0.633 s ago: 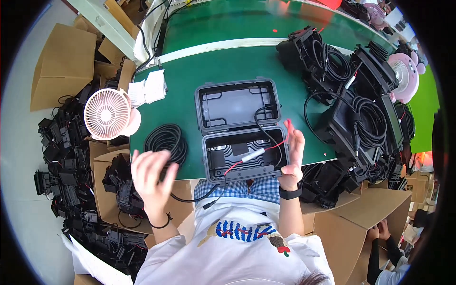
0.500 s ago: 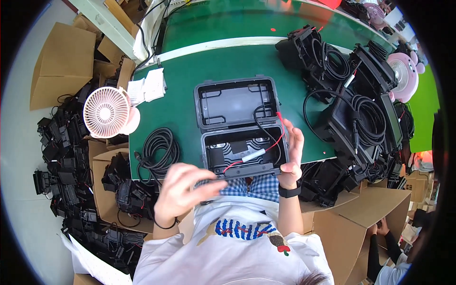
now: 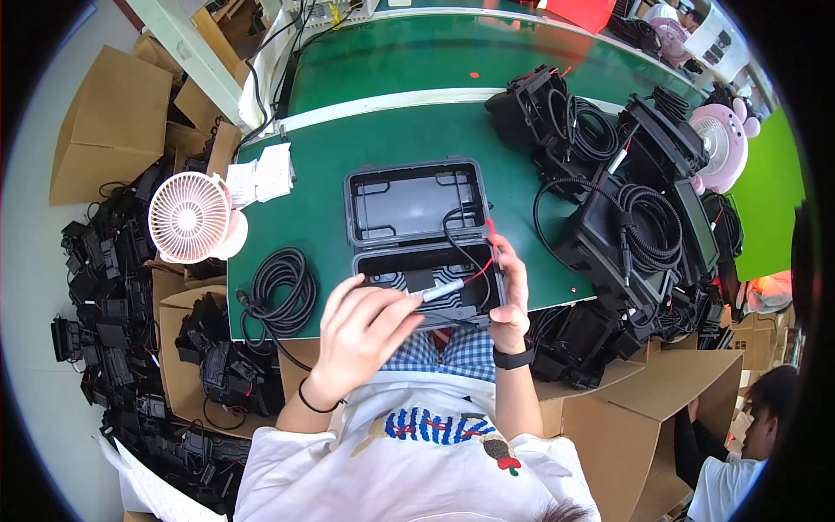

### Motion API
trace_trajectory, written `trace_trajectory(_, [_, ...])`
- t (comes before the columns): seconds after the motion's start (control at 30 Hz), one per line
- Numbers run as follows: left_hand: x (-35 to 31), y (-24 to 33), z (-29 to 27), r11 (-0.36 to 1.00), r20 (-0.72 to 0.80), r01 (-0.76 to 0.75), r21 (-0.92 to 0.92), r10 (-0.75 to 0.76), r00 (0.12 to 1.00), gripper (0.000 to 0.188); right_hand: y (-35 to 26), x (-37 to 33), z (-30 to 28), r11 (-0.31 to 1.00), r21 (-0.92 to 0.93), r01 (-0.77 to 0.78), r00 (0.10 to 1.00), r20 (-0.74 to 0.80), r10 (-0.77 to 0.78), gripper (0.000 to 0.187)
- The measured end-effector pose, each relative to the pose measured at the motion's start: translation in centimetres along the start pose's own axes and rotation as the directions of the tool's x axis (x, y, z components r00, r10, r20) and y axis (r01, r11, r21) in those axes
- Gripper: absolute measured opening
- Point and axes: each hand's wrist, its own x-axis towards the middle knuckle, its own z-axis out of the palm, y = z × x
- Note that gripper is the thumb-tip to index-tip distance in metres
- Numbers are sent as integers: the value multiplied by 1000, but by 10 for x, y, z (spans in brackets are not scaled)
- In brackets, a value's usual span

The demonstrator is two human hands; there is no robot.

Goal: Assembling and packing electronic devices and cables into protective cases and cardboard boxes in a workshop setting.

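An open black plastic case (image 3: 416, 205) stands at the table's front edge, its lid tipped back. A thin red wire (image 3: 481, 271) with a white tubular sleeve (image 3: 444, 291) crosses its lower half, beside a black cable (image 3: 450, 233). My left hand (image 3: 364, 329) is over the case's left front, index finger and thumb closed at the sleeve's left end, hiding that corner. My right hand (image 3: 511, 300) grips the case's right wall, thumb at the front, fingers along the outer side near the red wire. A coiled black cable (image 3: 283, 291) lies left of the case.
Several black cases with coiled cables (image 3: 648, 230) crowd the table's right side. A pink fan (image 3: 190, 217) and white papers (image 3: 263, 177) are at the left. Cardboard boxes (image 3: 639, 404) and heaps of black parts (image 3: 113, 335) flank the table. Another person (image 3: 739, 461) reaches into the right box.
My left hand has moved from the case's front left corner in over the case, to the white sleeve. My right hand keeps its hold on the right wall.
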Motion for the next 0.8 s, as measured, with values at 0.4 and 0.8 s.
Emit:
trace_trajectory(0.4, [-5, -19, -3, 991, 214, -93, -100, 113, 970, 45, -61, 24, 5, 648, -722, 243, 945, 326, 10, 38])
trace_trajectory(0.8, [-30, -25, 9, 990, 193, -109, -89, 124, 973, 48, -31, 109, 14, 798, -603, -17, 1000, -5, 18, 43])
